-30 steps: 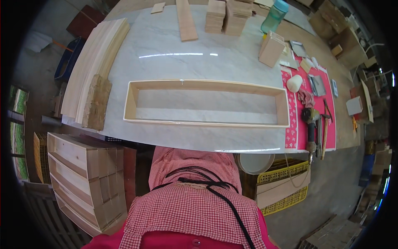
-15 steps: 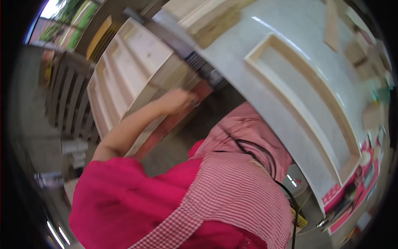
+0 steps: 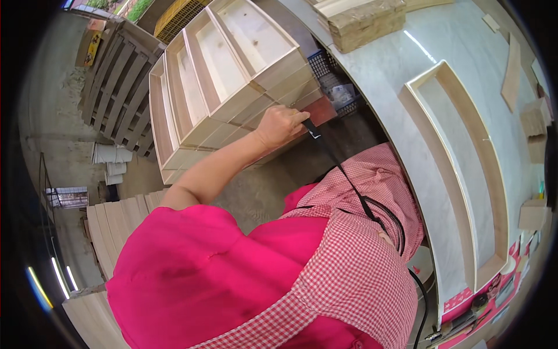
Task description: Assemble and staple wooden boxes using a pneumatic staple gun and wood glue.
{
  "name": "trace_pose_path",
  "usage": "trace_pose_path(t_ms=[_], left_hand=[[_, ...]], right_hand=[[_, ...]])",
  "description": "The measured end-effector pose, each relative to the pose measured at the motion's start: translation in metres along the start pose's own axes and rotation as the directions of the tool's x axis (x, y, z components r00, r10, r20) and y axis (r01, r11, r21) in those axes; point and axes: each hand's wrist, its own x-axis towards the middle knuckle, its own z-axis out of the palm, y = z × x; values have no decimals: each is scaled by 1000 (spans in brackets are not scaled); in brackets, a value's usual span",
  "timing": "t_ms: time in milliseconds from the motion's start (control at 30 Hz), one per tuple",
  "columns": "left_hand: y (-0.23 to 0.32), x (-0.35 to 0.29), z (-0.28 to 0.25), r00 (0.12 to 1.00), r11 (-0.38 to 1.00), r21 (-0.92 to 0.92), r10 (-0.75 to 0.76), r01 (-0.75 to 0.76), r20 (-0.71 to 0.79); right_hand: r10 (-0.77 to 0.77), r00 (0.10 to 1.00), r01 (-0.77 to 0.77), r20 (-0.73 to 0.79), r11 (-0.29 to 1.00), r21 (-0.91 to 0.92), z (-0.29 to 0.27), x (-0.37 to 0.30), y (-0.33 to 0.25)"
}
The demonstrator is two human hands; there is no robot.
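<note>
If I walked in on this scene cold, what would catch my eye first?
Probably the bright pink sleeve filling the lower left, its left hand reaching to a stack of shallow wooden boxes at upper centre. To the right, a long open wooden frame lies on the pale worktable. A red-checked apron covers the lower middle.

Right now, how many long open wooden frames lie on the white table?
1: the long wooden frame lies along the white table, right of the left hand. The stacked wooden boxes stand off the table; the right hand is hidden.
</note>
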Motion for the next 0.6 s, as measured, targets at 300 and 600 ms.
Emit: trace_pose_path(t_ms=[300, 600], left_hand=[[6, 14, -6, 793, 662, -497, -602, 561, 95], [70, 94, -80, 930, 849, -518, -99, -107, -355]], right_hand=[[78, 950, -86, -304, 996, -16, -22, -51, -43], [-141, 777, 25, -614, 981, -194, -44, -32, -111]])
